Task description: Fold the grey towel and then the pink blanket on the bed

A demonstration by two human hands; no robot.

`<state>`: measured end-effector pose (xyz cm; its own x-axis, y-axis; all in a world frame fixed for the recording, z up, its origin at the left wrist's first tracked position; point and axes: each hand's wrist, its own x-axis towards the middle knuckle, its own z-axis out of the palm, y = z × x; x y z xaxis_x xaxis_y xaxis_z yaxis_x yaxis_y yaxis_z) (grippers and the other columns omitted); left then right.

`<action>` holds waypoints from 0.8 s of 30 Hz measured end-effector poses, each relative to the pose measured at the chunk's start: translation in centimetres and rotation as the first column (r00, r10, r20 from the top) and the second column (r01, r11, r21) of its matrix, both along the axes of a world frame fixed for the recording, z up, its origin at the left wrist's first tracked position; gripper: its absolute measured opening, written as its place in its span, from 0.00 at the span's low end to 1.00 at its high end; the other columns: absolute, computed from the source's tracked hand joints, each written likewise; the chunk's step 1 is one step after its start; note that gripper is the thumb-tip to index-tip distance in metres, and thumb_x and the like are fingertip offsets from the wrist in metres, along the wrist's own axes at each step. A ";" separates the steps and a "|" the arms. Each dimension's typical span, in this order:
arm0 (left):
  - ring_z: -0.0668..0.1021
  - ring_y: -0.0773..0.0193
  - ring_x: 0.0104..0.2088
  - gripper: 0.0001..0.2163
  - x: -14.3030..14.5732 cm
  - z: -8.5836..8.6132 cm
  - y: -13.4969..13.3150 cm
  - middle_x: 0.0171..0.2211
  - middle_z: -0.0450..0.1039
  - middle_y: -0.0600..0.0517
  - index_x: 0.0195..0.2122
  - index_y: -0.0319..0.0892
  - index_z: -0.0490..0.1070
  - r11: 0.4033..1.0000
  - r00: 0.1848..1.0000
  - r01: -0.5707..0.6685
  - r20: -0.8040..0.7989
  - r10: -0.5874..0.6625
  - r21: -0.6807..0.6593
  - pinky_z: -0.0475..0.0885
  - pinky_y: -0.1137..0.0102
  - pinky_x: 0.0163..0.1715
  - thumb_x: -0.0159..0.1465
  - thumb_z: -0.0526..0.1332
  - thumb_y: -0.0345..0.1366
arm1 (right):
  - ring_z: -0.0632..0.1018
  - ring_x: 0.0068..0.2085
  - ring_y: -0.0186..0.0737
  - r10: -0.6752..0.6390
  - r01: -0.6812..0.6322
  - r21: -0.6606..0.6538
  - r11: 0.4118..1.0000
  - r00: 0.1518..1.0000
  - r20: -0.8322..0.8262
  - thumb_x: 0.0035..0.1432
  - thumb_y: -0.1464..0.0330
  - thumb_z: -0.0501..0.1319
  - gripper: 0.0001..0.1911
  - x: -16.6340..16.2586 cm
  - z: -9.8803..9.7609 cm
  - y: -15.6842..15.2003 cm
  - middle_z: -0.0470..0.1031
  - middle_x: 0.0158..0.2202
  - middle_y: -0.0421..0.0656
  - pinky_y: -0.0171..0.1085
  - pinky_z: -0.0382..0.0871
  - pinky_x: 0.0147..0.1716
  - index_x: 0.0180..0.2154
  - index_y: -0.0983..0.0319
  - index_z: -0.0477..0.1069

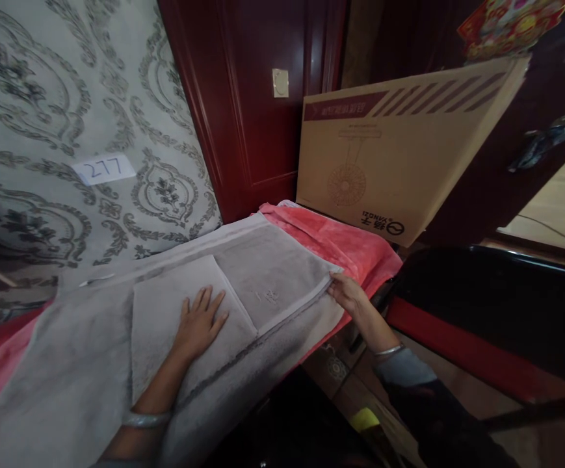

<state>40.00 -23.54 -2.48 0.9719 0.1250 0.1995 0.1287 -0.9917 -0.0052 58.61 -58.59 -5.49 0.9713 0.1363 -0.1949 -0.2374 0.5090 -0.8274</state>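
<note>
A grey towel [282,260] with a small embroidered mark lies spread out, its left part folded over into a thicker flap. My left hand [200,326] rests flat on that flap with its fingers spread. At the towel's right corner, my right hand [348,294] pinches the edge between thumb and fingers. Under the towel is a larger grey cloth [82,364], which hangs over the near side. A pinkish-red cloth [331,237] shows beneath it at the far right and the left.
A large cardboard box [399,149] stands behind the right end. A black folding chair [497,305] with a red edge is at the right. Patterned wallpaper [165,188] with a numbered paper slip [104,169] and a dark red door panel [257,130] are behind.
</note>
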 end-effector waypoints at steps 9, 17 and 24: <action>0.54 0.46 0.72 0.26 -0.5 0.6 -0.9 0.72 0.52 0.43 0.68 0.48 0.61 0.999 0.999 -0.013 -0.040 0.011 -0.051 0.48 0.42 0.68 0.70 0.52 0.47 | 0.80 0.31 0.45 -0.077 0.078 -0.052 0.996 0.997 0.024 0.42 0.71 0.65 0.08 1.1 0.5 3.3 0.74 0.21 0.39 0.44 0.80 0.38 0.29 0.59 0.72; 0.61 0.48 0.69 0.23 -0.3 -0.8 1.0 0.68 0.62 0.43 0.60 0.46 0.71 0.850 0.979 0.114 0.204 -0.007 -0.514 0.46 0.46 0.69 0.65 0.58 0.45 | 0.79 0.31 0.47 -0.013 0.058 -0.214 0.975 0.978 0.209 0.46 0.60 0.64 0.09 -0.1 4.2 6.6 0.72 0.20 0.41 0.43 0.76 0.35 0.26 0.59 0.70; 0.74 0.49 0.60 0.20 -0.3 -0.8 4.6 0.54 0.76 0.39 0.48 0.41 0.76 -0.260 0.835 0.440 0.285 0.471 -0.860 0.62 0.53 0.64 0.62 0.62 0.50 | 0.76 0.31 0.44 0.296 -0.082 -0.426 0.901 0.835 0.464 0.50 0.62 0.64 0.09 -5.6 8.4 16.2 0.74 0.23 0.38 0.40 0.73 0.38 0.26 0.61 0.76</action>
<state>39.75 -18.91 -3.26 0.8002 0.5937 0.0845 -0.3269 0.3137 0.8915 52.96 -42.35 2.93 0.9060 0.3481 0.2410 0.2098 0.1253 -0.9697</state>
